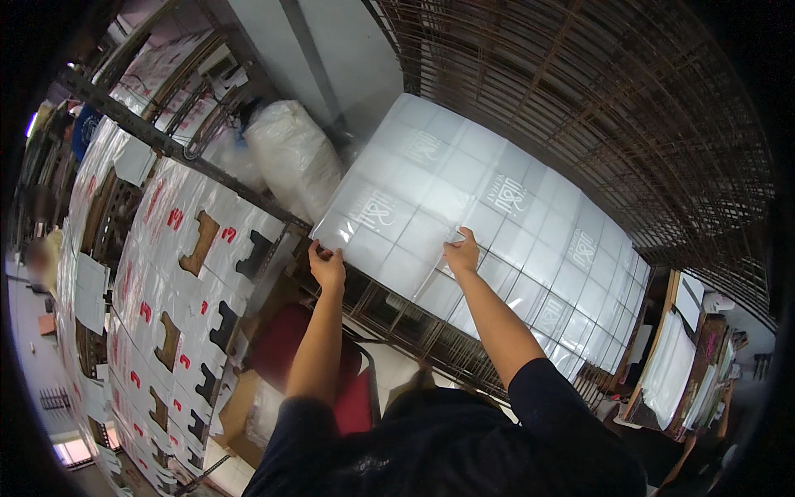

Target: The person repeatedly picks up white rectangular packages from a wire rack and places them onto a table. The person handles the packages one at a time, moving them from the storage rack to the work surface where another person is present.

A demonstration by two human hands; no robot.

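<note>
Several translucent frosted plastic bags with white print lie side by side and partly overlapping on a wire rack; its grid shows through them. At the left end of the row, the nearest plastic bag has its near edge between my hands. My left hand pinches its left corner with thumb and fingertips. To the right, my right hand has its fingers closed on the bag's other side, above the front edge. Another printed bag lies flat to the right of that hand.
Raised wire racks lean over the far side. Stacked white cartons with red marks fill the left behind a metal shelf frame. A stuffed white plastic sack stands by the wall. A red chair is near my left arm.
</note>
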